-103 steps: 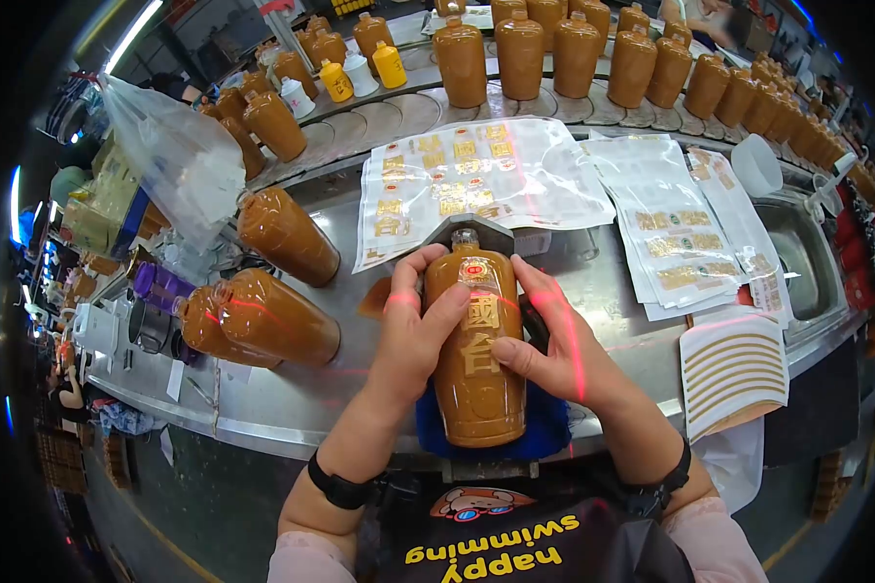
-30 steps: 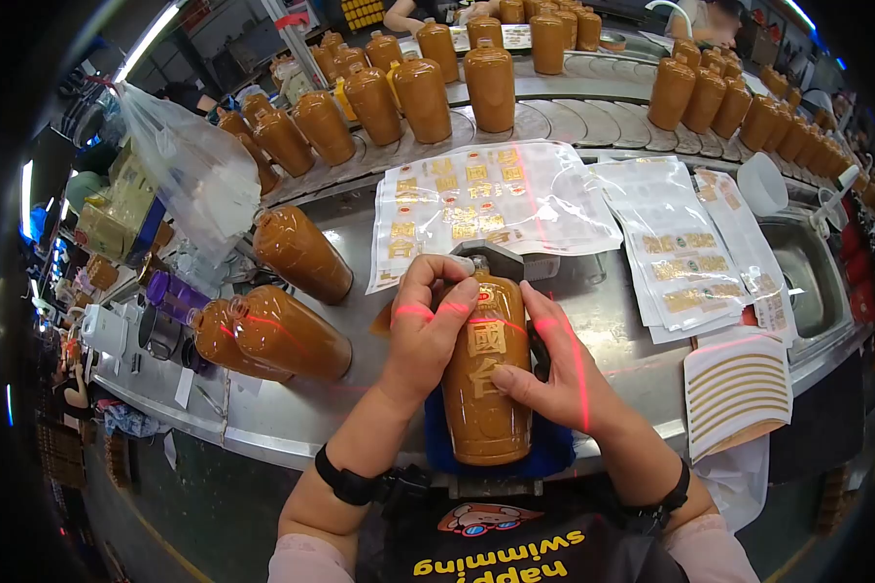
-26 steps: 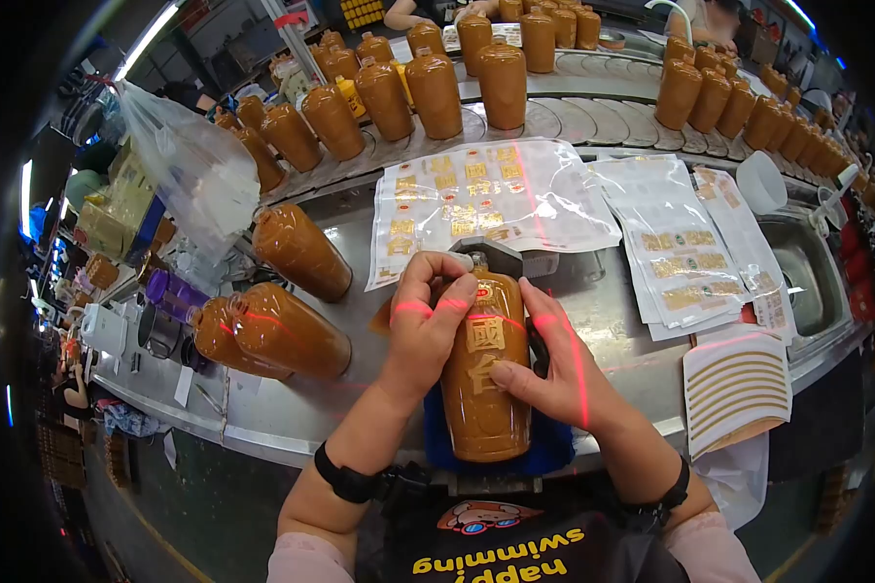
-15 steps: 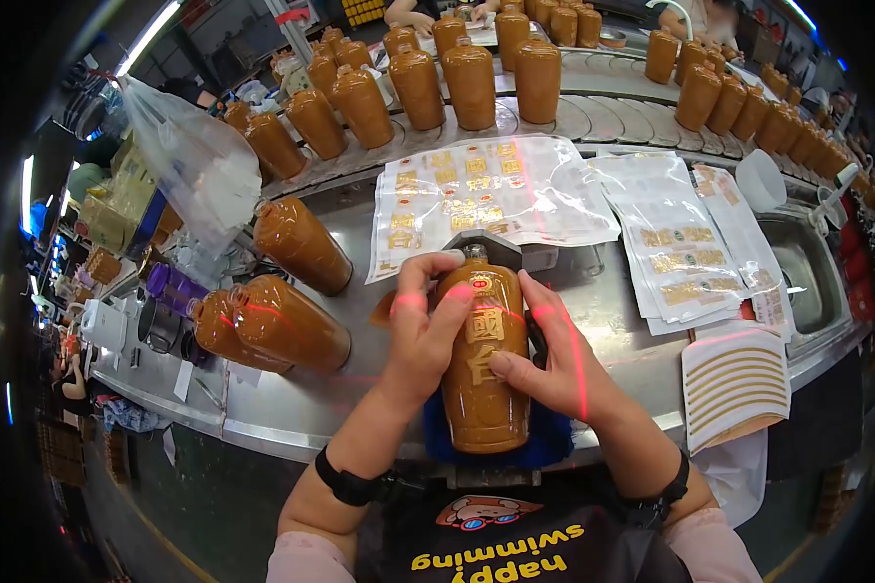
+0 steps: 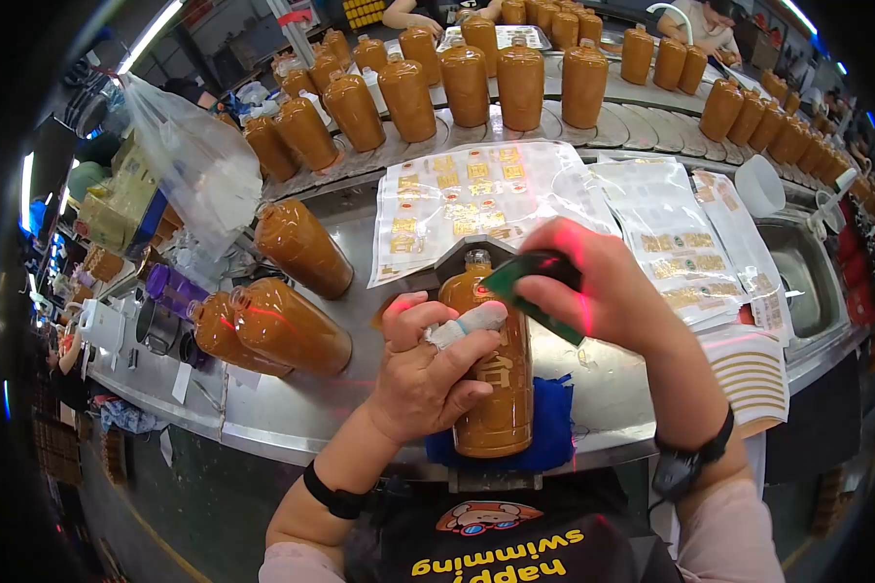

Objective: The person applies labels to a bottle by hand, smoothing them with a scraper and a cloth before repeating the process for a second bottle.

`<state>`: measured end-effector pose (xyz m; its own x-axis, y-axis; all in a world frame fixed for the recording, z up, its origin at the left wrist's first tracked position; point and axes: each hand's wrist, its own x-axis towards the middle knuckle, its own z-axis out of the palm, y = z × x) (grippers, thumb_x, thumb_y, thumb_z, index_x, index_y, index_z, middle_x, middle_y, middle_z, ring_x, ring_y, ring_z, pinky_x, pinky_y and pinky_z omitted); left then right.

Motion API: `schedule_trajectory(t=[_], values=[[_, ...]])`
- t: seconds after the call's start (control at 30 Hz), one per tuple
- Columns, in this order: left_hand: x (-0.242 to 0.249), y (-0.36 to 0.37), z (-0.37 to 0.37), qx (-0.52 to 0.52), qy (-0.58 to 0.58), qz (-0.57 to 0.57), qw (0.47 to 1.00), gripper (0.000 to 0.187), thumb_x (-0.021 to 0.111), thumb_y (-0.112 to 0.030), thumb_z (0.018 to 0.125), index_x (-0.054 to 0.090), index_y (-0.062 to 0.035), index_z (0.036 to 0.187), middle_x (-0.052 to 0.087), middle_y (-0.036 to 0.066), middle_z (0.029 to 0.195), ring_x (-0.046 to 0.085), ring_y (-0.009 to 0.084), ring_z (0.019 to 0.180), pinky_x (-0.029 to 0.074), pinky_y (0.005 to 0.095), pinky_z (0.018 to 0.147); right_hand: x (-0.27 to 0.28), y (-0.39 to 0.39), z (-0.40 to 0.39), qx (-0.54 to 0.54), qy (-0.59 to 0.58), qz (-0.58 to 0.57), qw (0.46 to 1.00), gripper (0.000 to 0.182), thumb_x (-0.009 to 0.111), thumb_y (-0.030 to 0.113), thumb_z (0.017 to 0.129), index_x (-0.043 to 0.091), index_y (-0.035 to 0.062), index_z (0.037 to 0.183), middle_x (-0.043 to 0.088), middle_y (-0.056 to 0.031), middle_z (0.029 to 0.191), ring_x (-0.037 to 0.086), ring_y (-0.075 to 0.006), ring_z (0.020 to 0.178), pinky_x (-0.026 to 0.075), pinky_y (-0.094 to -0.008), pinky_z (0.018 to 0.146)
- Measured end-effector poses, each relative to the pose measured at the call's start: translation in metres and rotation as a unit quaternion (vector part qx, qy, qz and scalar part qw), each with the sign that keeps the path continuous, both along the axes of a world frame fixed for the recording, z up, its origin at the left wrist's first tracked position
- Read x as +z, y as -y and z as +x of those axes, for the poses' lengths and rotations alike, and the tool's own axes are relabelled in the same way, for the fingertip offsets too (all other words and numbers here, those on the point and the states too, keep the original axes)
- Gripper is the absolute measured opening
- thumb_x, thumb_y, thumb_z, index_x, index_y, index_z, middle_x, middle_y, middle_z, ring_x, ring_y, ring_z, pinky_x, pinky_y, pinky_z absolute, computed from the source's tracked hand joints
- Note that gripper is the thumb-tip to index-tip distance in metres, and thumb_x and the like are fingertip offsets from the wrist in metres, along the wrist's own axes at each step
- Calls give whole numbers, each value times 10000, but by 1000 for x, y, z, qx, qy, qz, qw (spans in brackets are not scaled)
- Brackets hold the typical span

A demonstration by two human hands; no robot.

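Note:
A glossy brown bottle (image 5: 496,423) with gold characters lies tilted back in front of me, its neck at a grey angled holder (image 5: 454,255) and its lower end on a blue cloth (image 5: 554,420). My left hand (image 5: 428,374) rests against the bottle's left side, fingers curled over its front and covering part of the lettering. White material, like a wrap or cloth, shows at those fingers. Closed around a flat green scraper (image 5: 554,321), my right hand (image 5: 603,282) is over the bottle's upper right, with the scraper's edge close to the red emblem.
Printed transfer sheets (image 5: 437,209) lie behind the bottle, and more sheets (image 5: 685,257) to the right, near a sink (image 5: 807,262). Brown bottles (image 5: 301,248) stand at left. Others (image 5: 520,87) line the curved conveyor (image 5: 632,121). Across it, a person's hand (image 5: 418,21) shows.
My right hand has left the bottle's side and risen, now holding the green scraper. My left hand has shifted across the bottle's front. Bottles on the conveyor have moved to the right.

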<state>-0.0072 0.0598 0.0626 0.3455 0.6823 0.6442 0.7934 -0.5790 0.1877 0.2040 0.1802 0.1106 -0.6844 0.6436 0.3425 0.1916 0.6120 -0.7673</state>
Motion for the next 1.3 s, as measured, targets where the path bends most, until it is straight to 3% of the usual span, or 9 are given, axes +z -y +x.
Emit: schedule_trajectory(t=[0.07, 0.17, 0.23, 0.3, 0.4, 0.57, 0.83, 1.13, 1.3], values=[[-1, -1, -1, -1, -3, 5, 1000, 429, 546, -519, 918, 662, -150, 1103, 682, 16, 929, 467, 244, 1044, 334, 495, 1005, 16, -24, -15, 120, 56, 44, 990, 286, 700, 151, 819, 632, 24, 1065, 686, -155, 877, 670, -253, 772, 521, -322, 698], [-3, -2, -2, -2, -1, 9, 1000, 432, 554, -536, 906, 659, -154, 1078, 668, 3, 845, 461, 238, 1015, 336, 491, 997, 23, -49, -28, 59, 96, 18, 993, 279, 692, 168, 799, 651, 14, 1027, 684, -162, 861, 661, -240, 785, 520, -337, 721], [-2, -2, -3, -3, -1, 0, 1000, 438, 563, -549, 894, 658, -156, 1063, 665, -6, 832, 458, 234, 1004, 335, 487, 997, 15, -43, -32, 162, -1, -35, 986, 248, 683, 147, 803, 654, 14, 1010, 683, -159, 835, 644, -239, 759, 519, -337, 718], [-2, -2, -3, -4, -6, -1, 1000, 445, 566, -561, 888, 656, -158, 1052, 663, -20, 834, 458, 233, 1007, 334, 486, 998, 12, -34, -31, 70, 80, 4, 994, 227, 693, 133, 849, 638, 27, 1042, 678, -65, 898, 628, -130, 800, 522, -293, 738], [7, -6, -6, -14, -33, 5, 999, 451, 572, -572, 880, 654, -158, 1040, 656, -37, 823, 457, 232, 1016, 333, 485, 999, -7, -26, -22, -48, -56, -72, 995, 227, 684, 123, 863, 628, 28, 1062, 659, -53, 934, 609, -114, 815, 513, -275, 757], [8, -13, -9, -38, -30, 6, 999, 423, 581, -547, 890, 649, -153, 1030, 645, -34, 848, 469, 241, 1023, 337, 490, 999, -44, 6, -20, -54, -151, -262, 952, 231, 655, 159, 918, 596, -1, 1074, 651, -37, 916, 578, -73, 833, 491, -236, 737], [-38, -1, -7, 2, 189, 15, 982, 372, 585, -483, 919, 645, -137, 1039, 604, 36, 962, 478, 281, 1017, 355, 514, 983, -76, 21, -14, -78, -196, -308, 928, 224, 591, 210, 981, 564, 18, 1094, 609, 4, 898, 535, -48, 818, 460, -216, 738], [26, -12, -7, -38, -123, -7, 992, 384, 618, -509, 858, 626, -166, 1032, 646, 10, 1065, 461, 262, 1080, 331, 470, 1026, -84, 29, -13, -104, -213, -321, 917, 211, 614, 199, 976, 564, 15, 1066, 614, -4, 863, 539, -52, 786, 461, -222, 699], [27, -24, -7, -51, -106, -35, 992, 397, 630, -520, 843, 635, -166, 1022, 641, 25, 1023, 486, 255, 1062, 352, 463, 1010, -86, 26, -11, -111, -210, -296, 925, 219, 637, 191, 957, 569, 14, 1066, 624, -17, 853, 553, -58, 774, 471, -227, 696]])
